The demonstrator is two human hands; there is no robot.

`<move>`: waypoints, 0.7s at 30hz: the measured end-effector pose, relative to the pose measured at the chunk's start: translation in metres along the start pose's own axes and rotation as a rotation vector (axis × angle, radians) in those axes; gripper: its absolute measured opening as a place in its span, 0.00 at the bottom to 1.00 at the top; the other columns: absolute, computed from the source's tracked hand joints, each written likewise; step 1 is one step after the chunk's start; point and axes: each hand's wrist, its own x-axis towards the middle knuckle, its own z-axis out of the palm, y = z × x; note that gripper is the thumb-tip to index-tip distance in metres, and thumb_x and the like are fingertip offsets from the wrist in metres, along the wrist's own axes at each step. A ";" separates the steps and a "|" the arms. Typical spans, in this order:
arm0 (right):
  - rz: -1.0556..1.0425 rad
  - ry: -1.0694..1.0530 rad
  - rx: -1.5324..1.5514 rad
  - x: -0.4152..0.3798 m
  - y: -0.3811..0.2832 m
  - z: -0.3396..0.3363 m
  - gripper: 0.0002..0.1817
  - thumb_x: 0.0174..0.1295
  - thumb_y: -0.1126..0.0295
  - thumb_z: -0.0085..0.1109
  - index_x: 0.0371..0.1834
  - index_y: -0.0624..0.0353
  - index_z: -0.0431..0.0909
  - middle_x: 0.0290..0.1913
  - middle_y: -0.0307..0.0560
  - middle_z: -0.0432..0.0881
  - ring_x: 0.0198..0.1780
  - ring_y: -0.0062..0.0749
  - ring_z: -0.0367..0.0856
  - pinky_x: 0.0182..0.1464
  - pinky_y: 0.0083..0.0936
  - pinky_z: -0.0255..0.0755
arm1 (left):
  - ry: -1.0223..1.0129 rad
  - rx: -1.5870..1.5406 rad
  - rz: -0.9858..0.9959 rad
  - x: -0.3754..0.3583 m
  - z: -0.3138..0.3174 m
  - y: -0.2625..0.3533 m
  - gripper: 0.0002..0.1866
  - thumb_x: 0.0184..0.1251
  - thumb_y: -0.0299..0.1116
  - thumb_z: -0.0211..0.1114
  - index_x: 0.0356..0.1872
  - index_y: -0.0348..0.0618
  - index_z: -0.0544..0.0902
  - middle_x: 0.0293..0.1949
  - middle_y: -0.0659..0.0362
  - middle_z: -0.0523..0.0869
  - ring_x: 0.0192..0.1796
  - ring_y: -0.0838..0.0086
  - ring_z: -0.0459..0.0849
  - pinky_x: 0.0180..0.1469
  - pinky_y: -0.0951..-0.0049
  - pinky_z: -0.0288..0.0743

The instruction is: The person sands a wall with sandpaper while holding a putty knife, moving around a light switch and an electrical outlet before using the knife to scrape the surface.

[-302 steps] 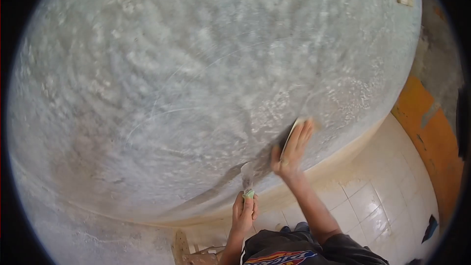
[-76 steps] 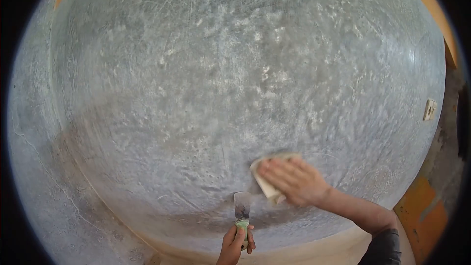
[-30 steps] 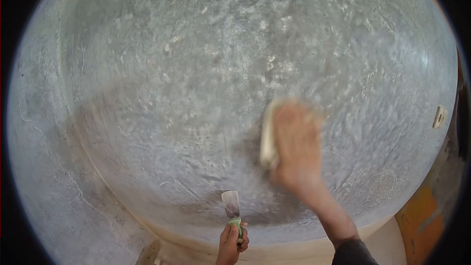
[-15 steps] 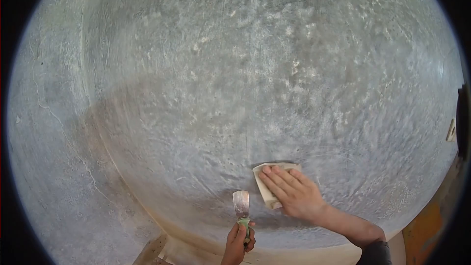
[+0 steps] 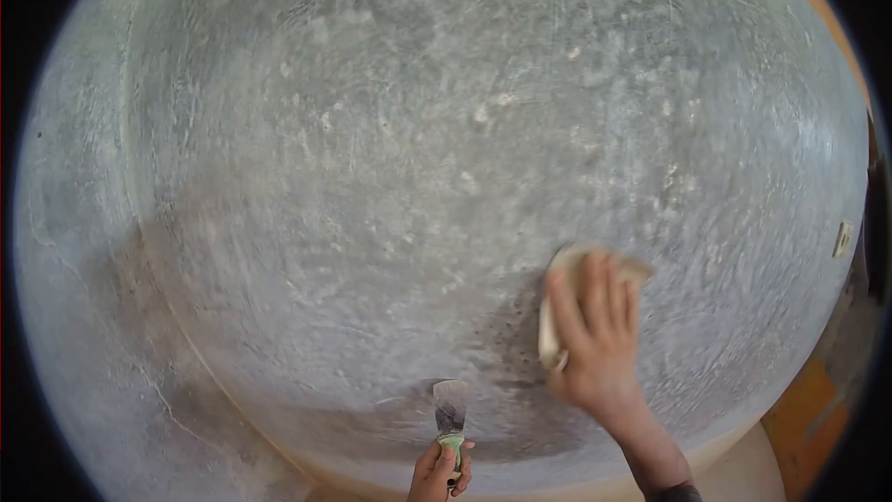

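Observation:
In my left hand [image 5: 435, 475], low in the head view, a putty knife [image 5: 451, 402] is gripped by its green handle. Its metal blade points up, marked with dark smears, and overlaps the lower wall. Right of it, my right hand [image 5: 599, 349] presses a folded beige sheet, seemingly sandpaper [image 5: 548, 330], against the grey wall [image 5: 418, 186]. The fingers lie over the sheet, and its left and upper edges show past them. Hand and sheet are slightly blurred. Pale specks and scratches mark the wall.
A wall corner [image 5: 133, 149] runs down the left side, with a cracked adjoining wall [image 5: 70, 316] beyond it. An outlet plate [image 5: 843, 239] sits at the far right. An orange patch [image 5: 801, 414] shows at the lower right.
My right hand has moved up and to the right along the wall with the sheet, its fingers now pointing more upward. The putty knife sits slightly lower in view, and the view has shifted somewhat.

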 end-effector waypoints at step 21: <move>0.049 -0.042 0.234 -0.041 -0.137 0.072 0.39 0.53 0.60 0.58 0.72 0.51 0.60 0.73 0.69 0.51 0.74 0.62 0.48 0.71 0.55 0.35 | -0.090 -0.094 -0.068 0.011 -0.086 0.022 0.21 0.76 0.48 0.48 0.50 0.38 0.75 0.21 0.66 0.71 0.14 0.83 0.65 0.16 0.81 0.57</move>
